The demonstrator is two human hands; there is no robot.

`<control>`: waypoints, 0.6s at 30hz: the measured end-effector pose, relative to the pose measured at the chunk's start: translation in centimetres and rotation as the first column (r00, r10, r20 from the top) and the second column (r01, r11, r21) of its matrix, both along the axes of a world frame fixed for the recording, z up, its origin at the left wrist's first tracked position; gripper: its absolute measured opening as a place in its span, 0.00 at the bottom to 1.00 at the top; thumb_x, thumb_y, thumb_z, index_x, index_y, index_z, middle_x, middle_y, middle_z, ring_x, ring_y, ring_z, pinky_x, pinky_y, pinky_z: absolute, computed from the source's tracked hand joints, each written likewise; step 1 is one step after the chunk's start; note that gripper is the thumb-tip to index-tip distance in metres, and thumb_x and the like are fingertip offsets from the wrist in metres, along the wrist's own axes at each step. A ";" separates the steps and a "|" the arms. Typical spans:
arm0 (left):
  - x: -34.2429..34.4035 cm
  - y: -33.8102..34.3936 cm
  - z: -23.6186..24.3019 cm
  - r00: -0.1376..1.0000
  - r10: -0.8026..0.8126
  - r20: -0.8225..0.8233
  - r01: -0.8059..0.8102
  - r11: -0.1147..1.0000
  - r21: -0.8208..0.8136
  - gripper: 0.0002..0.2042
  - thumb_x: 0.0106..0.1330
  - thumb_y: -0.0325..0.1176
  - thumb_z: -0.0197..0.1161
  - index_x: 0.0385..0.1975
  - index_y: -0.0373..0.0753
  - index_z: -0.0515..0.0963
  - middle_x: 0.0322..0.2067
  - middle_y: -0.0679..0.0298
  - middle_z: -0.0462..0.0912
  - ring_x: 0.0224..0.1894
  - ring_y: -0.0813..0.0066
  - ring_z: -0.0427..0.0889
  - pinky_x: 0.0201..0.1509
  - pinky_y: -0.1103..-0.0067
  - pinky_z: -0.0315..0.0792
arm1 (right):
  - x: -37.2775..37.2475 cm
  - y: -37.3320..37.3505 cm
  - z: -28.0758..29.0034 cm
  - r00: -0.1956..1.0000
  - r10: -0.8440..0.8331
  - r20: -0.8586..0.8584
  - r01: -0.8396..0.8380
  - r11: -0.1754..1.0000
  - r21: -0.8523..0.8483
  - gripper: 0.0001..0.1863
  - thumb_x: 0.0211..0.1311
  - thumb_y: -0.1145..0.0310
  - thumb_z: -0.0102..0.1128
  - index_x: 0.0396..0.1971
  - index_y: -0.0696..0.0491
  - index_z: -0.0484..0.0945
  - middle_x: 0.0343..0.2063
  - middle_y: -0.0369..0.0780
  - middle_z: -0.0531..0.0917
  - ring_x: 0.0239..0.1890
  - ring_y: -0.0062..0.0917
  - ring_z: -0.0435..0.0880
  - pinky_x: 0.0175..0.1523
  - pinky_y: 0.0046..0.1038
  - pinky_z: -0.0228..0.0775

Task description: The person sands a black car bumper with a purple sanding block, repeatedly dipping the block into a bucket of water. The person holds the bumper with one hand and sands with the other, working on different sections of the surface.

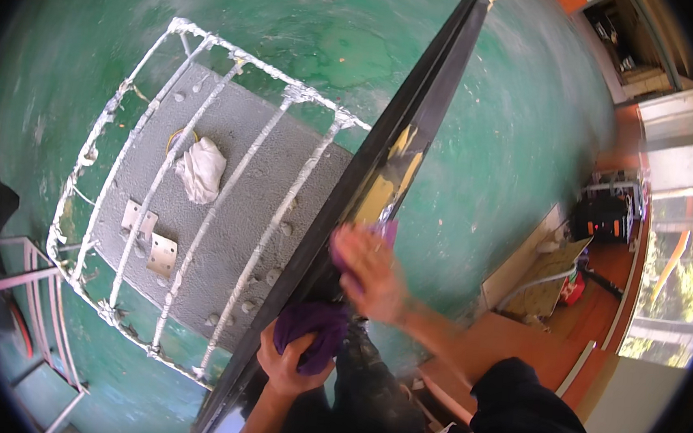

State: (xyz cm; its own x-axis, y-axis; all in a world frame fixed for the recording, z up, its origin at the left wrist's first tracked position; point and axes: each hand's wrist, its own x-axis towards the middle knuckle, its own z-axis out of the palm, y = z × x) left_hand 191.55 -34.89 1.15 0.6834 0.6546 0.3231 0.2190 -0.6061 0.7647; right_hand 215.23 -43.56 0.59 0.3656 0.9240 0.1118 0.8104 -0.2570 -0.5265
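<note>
— What's on the left?
— A white metal grille (201, 197) over a grey ledge (231, 232), with a white rag (201, 170) lying on it.
— And the hands?
— Left hand (290, 367) grips a purple cloth (313, 332) at the dark pane's (392, 151) lower edge; right hand (370, 274) presses flat on the glass. Streaks higher up suggest wiping is unfinished.

green wall (524, 133); white metal grille (201, 197); sunlit window (672, 267); orange floor (508, 335)

The right hand (368, 271) is motion-blurred, its fingers indistinct. A purple cloth (310, 332) hides the left hand's (286, 366) fingertips. The dark panel (383, 162) runs off the lower edge.
</note>
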 end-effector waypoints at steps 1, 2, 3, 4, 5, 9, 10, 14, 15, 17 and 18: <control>0.2 -0.2 -0.3 1.000 -0.006 0.011 0.006 1.000 0.004 0.25 0.37 0.36 0.80 0.42 0.50 0.84 0.52 0.48 0.84 0.51 0.45 0.86 0.49 0.63 0.84 | 2.1 0.8 -0.2 0.999 -0.036 0.039 0.035 0.999 0.028 0.39 0.68 0.67 0.65 0.78 0.56 0.64 0.78 0.49 0.66 0.80 0.52 0.62 0.83 0.49 0.53; 0.3 -0.4 -0.5 1.000 -0.010 0.018 0.010 1.000 0.003 0.25 0.38 0.35 0.80 0.42 0.50 0.84 0.52 0.47 0.84 0.52 0.44 0.85 0.49 0.63 0.84 | 3.8 1.6 -0.7 0.991 -0.121 0.056 0.120 0.992 0.035 0.39 0.70 0.66 0.64 0.78 0.56 0.63 0.78 0.49 0.66 0.81 0.51 0.61 0.83 0.49 0.53; 0.7 -0.5 -0.3 1.000 -0.008 0.006 0.008 1.000 -0.010 0.25 0.38 0.35 0.79 0.42 0.50 0.84 0.52 0.47 0.84 0.51 0.44 0.85 0.50 0.62 0.84 | 5.6 2.6 -1.1 0.975 -0.206 0.078 0.203 0.978 0.044 0.38 0.71 0.65 0.63 0.79 0.56 0.62 0.78 0.49 0.65 0.81 0.51 0.60 0.83 0.48 0.52; 1.1 -0.5 -0.2 1.000 -0.002 -0.002 0.002 1.000 -0.026 0.24 0.38 0.35 0.79 0.42 0.49 0.84 0.52 0.46 0.84 0.51 0.44 0.85 0.50 0.62 0.84 | 4.0 2.7 -1.2 0.966 -0.253 0.057 0.252 0.967 0.031 0.39 0.72 0.63 0.61 0.79 0.56 0.61 0.79 0.49 0.63 0.82 0.49 0.58 0.84 0.47 0.50; 1.4 -0.5 -0.2 1.000 0.003 -0.010 -0.004 0.999 -0.041 0.24 0.39 0.34 0.78 0.42 0.49 0.84 0.52 0.46 0.84 0.51 0.43 0.85 0.50 0.61 0.84 | 2.4 2.8 -1.4 0.954 -0.297 0.035 0.297 0.955 0.016 0.39 0.74 0.62 0.60 0.80 0.56 0.59 0.80 0.50 0.61 0.83 0.48 0.56 0.85 0.47 0.48; 0.4 -0.1 -0.6 1.000 0.016 0.001 -0.016 1.000 -0.013 0.24 0.40 0.34 0.77 0.43 0.48 0.84 0.52 0.46 0.83 0.50 0.42 0.84 0.50 0.60 0.83 | -4.2 2.1 0.4 0.984 -0.157 -0.084 0.148 0.983 -0.109 0.40 0.77 0.57 0.56 0.81 0.58 0.54 0.81 0.52 0.56 0.84 0.46 0.51 0.86 0.45 0.42; 0.3 -0.2 -0.6 1.000 -0.005 -0.003 0.005 1.000 0.001 0.24 0.40 0.34 0.77 0.43 0.48 0.83 0.52 0.46 0.83 0.50 0.42 0.84 0.50 0.60 0.83 | -3.0 1.5 0.4 0.989 -0.123 -0.077 0.113 0.986 -0.124 0.41 0.77 0.56 0.56 0.81 0.59 0.54 0.81 0.53 0.56 0.85 0.47 0.51 0.86 0.45 0.41; 0.7 -0.6 -0.3 1.000 -0.025 -0.004 0.025 0.999 0.020 0.24 0.41 0.35 0.77 0.44 0.48 0.83 0.52 0.46 0.82 0.50 0.40 0.83 0.50 0.59 0.83 | 5.0 4.0 -1.4 0.931 -0.360 0.053 0.362 0.932 -0.028 0.41 0.78 0.53 0.54 0.82 0.59 0.54 0.81 0.53 0.56 0.85 0.47 0.51 0.86 0.45 0.40; 0.7 -0.9 -0.4 1.000 -0.025 -0.009 0.025 1.000 0.000 0.24 0.41 0.35 0.77 0.43 0.48 0.83 0.52 0.46 0.81 0.50 0.40 0.83 0.50 0.58 0.83 | 5.7 4.2 -1.6 0.901 -0.428 0.070 0.430 0.903 -0.004 0.41 0.79 0.52 0.54 0.82 0.58 0.54 0.81 0.53 0.57 0.84 0.47 0.52 0.86 0.45 0.40; 0.6 -0.5 -0.7 1.000 -0.009 -0.021 0.009 1.000 -0.016 0.24 0.41 0.35 0.77 0.43 0.48 0.83 0.51 0.46 0.81 0.50 0.40 0.83 0.51 0.58 0.82 | 3.0 5.1 -1.7 0.895 -0.444 0.036 0.445 0.895 -0.012 0.40 0.79 0.52 0.54 0.81 0.58 0.55 0.81 0.52 0.58 0.84 0.47 0.53 0.86 0.45 0.41; 0.4 -0.1 -0.7 1.000 0.007 -0.027 -0.007 1.000 -0.011 0.23 0.41 0.35 0.77 0.43 0.48 0.83 0.51 0.46 0.81 0.50 0.40 0.83 0.51 0.58 0.82 | 1.1 5.3 -1.5 0.909 -0.416 0.009 0.416 0.909 -0.014 0.40 0.78 0.53 0.54 0.81 0.58 0.56 0.81 0.52 0.58 0.84 0.47 0.54 0.86 0.44 0.41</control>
State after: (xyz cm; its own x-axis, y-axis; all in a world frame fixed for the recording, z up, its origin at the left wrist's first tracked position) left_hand 191.96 -35.03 0.46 0.6870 0.6630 0.2975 0.2441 -0.5962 0.7649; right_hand 216.36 -38.26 -0.87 0.7168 0.6898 0.1018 0.6310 -0.5796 -0.5157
